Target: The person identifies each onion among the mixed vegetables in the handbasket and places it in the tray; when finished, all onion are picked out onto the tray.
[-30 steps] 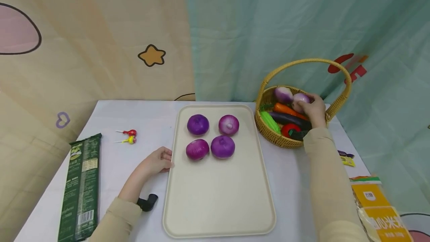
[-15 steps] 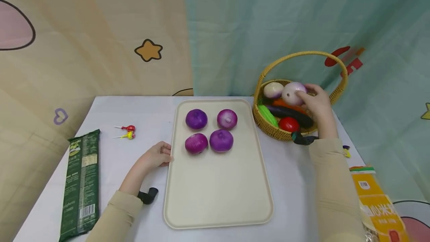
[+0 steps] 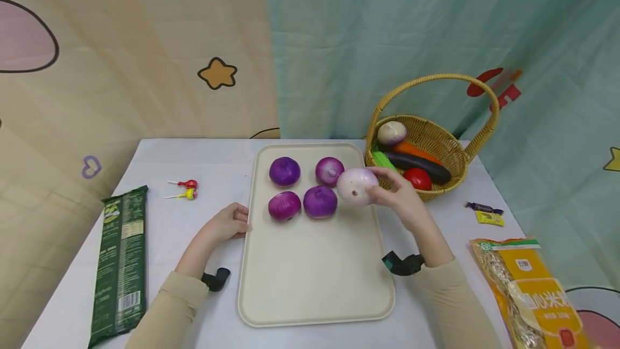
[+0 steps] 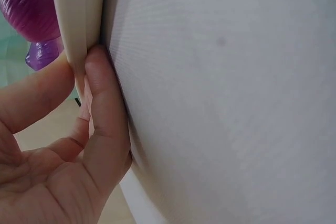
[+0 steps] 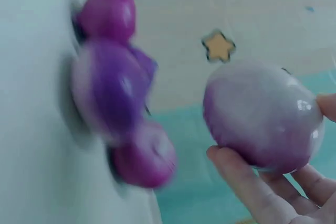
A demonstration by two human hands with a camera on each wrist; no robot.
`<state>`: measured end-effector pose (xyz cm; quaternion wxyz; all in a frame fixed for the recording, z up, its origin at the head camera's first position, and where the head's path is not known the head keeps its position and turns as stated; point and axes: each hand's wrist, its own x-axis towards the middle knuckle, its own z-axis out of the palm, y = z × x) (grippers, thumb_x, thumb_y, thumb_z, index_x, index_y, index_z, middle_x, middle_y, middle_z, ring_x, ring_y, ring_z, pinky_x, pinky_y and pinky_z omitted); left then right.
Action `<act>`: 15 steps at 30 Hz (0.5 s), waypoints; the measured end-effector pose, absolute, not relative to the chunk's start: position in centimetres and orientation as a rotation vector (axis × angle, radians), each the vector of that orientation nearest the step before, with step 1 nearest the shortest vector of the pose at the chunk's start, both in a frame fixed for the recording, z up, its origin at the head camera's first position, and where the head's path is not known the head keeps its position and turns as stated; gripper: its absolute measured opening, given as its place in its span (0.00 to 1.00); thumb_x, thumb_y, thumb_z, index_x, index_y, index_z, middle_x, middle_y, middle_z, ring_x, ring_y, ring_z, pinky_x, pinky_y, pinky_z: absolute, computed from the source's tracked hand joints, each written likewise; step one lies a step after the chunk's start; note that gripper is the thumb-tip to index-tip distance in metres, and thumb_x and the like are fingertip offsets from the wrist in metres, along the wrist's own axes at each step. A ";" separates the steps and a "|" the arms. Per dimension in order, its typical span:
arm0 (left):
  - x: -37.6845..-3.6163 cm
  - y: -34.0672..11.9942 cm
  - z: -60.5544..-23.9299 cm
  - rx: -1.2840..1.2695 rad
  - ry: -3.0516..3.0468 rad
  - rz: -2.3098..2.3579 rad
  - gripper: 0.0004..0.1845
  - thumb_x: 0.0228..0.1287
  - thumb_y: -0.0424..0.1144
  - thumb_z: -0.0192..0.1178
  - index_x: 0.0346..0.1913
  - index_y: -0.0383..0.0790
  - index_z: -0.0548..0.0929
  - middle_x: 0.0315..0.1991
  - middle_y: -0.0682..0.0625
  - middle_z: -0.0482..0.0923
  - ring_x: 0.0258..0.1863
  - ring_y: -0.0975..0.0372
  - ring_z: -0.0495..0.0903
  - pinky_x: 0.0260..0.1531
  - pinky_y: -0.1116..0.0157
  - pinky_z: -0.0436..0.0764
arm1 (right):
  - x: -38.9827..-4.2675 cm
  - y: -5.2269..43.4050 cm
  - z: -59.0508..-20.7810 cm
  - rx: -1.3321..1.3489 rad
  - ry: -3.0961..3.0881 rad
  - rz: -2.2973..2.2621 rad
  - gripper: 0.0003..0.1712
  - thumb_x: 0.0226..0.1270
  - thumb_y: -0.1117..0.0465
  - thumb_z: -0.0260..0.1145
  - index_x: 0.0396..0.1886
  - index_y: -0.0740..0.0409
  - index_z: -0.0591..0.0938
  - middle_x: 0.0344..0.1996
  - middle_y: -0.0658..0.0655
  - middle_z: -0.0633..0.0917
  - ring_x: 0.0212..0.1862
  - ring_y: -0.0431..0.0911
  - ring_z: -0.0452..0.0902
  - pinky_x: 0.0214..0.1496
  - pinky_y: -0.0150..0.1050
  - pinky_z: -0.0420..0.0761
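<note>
My right hand (image 3: 398, 198) holds a round white-and-purple turnip (image 3: 357, 186) above the right side of the beige tray (image 3: 315, 284). In the right wrist view, thumb and fingers grip the turnip (image 5: 262, 116) from its sides. On the tray's far half sit several purple onions: a dark one (image 3: 284, 171), a striped one (image 3: 330, 171), a magenta one (image 3: 284, 206) and a violet one (image 3: 320, 202). My left hand (image 3: 226, 222) pinches the tray's left rim; the left wrist view puts the thumb and fingers on either side of the edge (image 4: 79, 19).
Behind the tray on the right, a wicker basket (image 3: 457, 156) holds another turnip (image 3: 392, 133), a carrot, an eggplant (image 3: 418, 166), a tomato and a green vegetable. Lollipops (image 3: 186, 193) and a green packet (image 3: 121, 265) lie left; candies (image 3: 489, 217) and a yellow bag (image 3: 537, 295) lie right.
My right hand has lifted the turnip out of the basket and carried it left and nearer, over the tray. The left hand stays at the tray's rim.
</note>
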<state>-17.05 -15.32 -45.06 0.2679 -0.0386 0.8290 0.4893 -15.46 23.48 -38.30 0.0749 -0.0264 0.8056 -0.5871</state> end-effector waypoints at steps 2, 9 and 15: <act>-17.1 -15.2 -45.1 -0.105 2.236 1.324 0.22 0.63 0.27 0.59 0.58 0.25 0.66 0.42 0.40 0.73 0.37 0.59 0.77 0.41 0.63 0.85 | -14.7 22.1 -39.3 -0.134 2.323 -1.814 0.28 0.70 0.61 0.61 0.67 0.65 0.69 0.66 0.67 0.68 0.60 0.58 0.71 0.51 0.36 0.84; -17.0 -15.2 -45.0 -0.086 2.231 1.348 0.22 0.63 0.26 0.58 0.58 0.24 0.66 0.42 0.40 0.72 0.37 0.60 0.76 0.41 0.63 0.85 | -12.5 17.2 -42.7 -0.212 2.135 -1.756 0.28 0.66 0.59 0.66 0.63 0.62 0.73 0.63 0.66 0.72 0.55 0.54 0.77 0.52 0.42 0.84; -16.9 -15.2 -45.0 -0.103 2.229 1.347 0.22 0.63 0.26 0.58 0.58 0.25 0.66 0.43 0.39 0.73 0.38 0.59 0.77 0.43 0.62 0.85 | -11.4 14.1 -45.0 -0.255 2.029 -1.691 0.26 0.66 0.58 0.67 0.61 0.62 0.76 0.61 0.66 0.73 0.49 0.48 0.79 0.49 0.38 0.84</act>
